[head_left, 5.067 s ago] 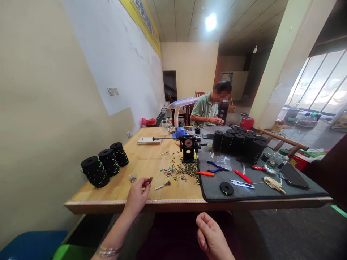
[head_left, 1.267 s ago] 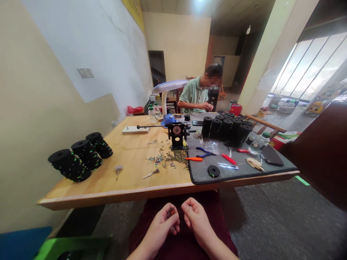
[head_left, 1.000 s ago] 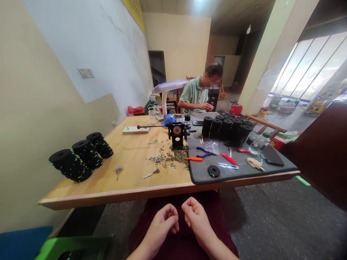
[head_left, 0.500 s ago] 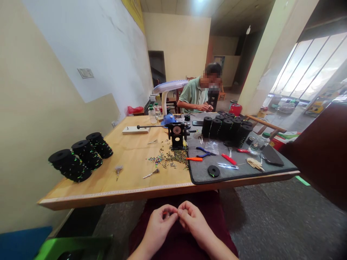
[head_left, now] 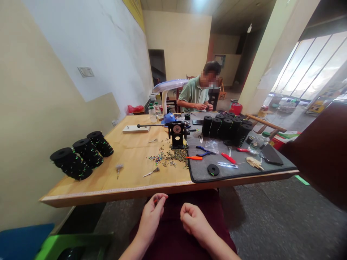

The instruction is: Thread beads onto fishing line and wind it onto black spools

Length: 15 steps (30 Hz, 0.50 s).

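Note:
My left hand (head_left: 153, 213) is over my lap, its thumb and fingers pressed together around something small with a touch of orange, too small to name. My right hand (head_left: 193, 219) is curled closed to the right of it, and what it holds, if anything, is hidden. A gap separates the two hands. Beyond them on the table lie a pile of small metallic pieces (head_left: 177, 156), colored beads (head_left: 157, 158) and a black counter device (head_left: 177, 134). A black foam disc (head_left: 213, 170) with a green bit rests on the grey mat (head_left: 200, 177).
Black foam rolls (head_left: 65, 162) stand at the table's left, more rolls (head_left: 226, 128) on the mat. Blue pliers (head_left: 204, 151), an orange-handled tool (head_left: 194, 157), silver snips (head_left: 227, 165) and a lamp (head_left: 169, 85) are there. A person (head_left: 195, 94) sits across the table.
My hands have come apart: the left moved left and up, the right slightly right. The view has shifted slightly. The person across has lowered their head a little.

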### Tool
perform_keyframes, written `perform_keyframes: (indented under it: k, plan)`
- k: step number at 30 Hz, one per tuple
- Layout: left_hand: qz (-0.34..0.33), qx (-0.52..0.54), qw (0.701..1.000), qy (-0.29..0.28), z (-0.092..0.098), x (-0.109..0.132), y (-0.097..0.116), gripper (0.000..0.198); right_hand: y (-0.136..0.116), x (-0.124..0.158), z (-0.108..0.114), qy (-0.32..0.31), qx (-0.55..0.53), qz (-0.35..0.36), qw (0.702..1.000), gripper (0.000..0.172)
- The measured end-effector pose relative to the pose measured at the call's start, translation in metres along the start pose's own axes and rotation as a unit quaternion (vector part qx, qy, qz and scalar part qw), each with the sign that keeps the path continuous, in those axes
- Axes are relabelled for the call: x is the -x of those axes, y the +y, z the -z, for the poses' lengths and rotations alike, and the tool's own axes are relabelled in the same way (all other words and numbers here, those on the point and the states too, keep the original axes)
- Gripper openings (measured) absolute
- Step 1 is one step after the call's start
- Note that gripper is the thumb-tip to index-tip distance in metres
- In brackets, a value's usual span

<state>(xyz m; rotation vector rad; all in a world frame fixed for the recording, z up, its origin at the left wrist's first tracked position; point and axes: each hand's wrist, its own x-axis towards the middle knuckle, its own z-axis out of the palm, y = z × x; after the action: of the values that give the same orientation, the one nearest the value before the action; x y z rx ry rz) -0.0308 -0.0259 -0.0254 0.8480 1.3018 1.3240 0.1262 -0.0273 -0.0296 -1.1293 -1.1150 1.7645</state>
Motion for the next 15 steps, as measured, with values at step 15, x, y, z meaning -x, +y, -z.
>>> perform_keyframes:
  k: [15]
  plan:
    - [0.074, -0.041, 0.988, -0.126, -0.007, 0.004, 0.004, 0.036, -0.001, -0.001, 0.004, 0.008, 0.031, -0.012, 0.999, 0.034]
